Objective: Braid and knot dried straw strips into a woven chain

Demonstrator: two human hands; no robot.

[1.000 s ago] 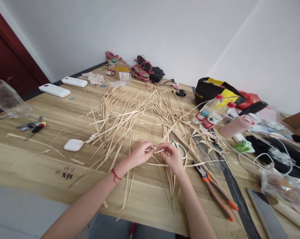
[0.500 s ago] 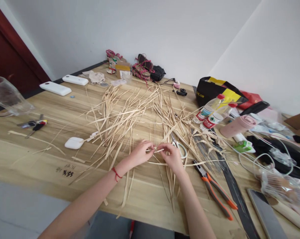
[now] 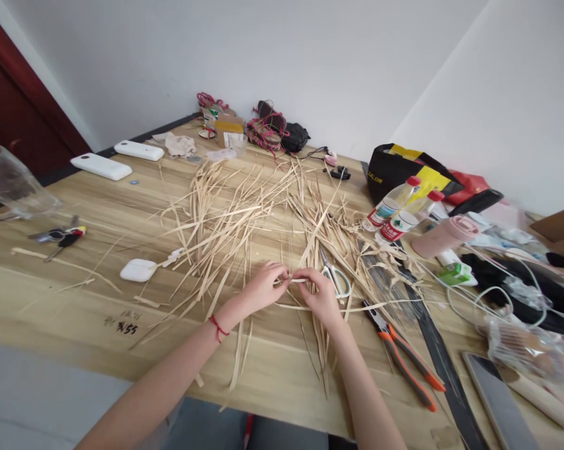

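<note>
My left hand, with a red string on the wrist, pinches a pale straw strip between thumb and fingertips. From the other side my right hand grips the same strip, its fingertips almost meeting the left ones. Fingers cover most of the strip, so its ends are hard to make out. Around and beyond both hands lie loose straw strips in a wide tangle. Scissors with white handles rest just past my right hand. Orange-handled pliers lie open to its right.
Two water bottles, a pink tumbler and a black-yellow bag stand at the right. A phone lies near the front right. Left are a white earphone case, keys and a clear pitcher.
My hands have drawn slightly closer together, narrowing the gap between their fingertips. The pinch on the straw strip stays the same, and the view has shifted a little.
</note>
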